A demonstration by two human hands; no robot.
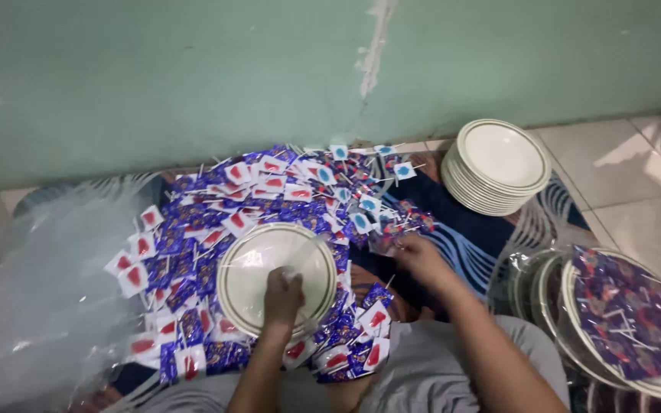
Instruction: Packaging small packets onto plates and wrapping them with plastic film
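A cream plate [250, 264] wrapped in thin clear plastic lies on a heap of wrapped lollipops [193, 229] in blue, white and red wrappers. My left hand [282, 294] rests on the plate's near right part, fingers closed on the clear plastic. My right hand [416, 256] reaches into the lollipops just right of the plate, fingers curled around a few of them; it is blurred.
A stack of several cream plates [499, 164] stands at the back right by the green wall. Plates filled with lollipops and wrapped in plastic [636, 321] sit at the right. A pile of clear plastic bags [47, 291] lies at the left. Tiled floor at far right.
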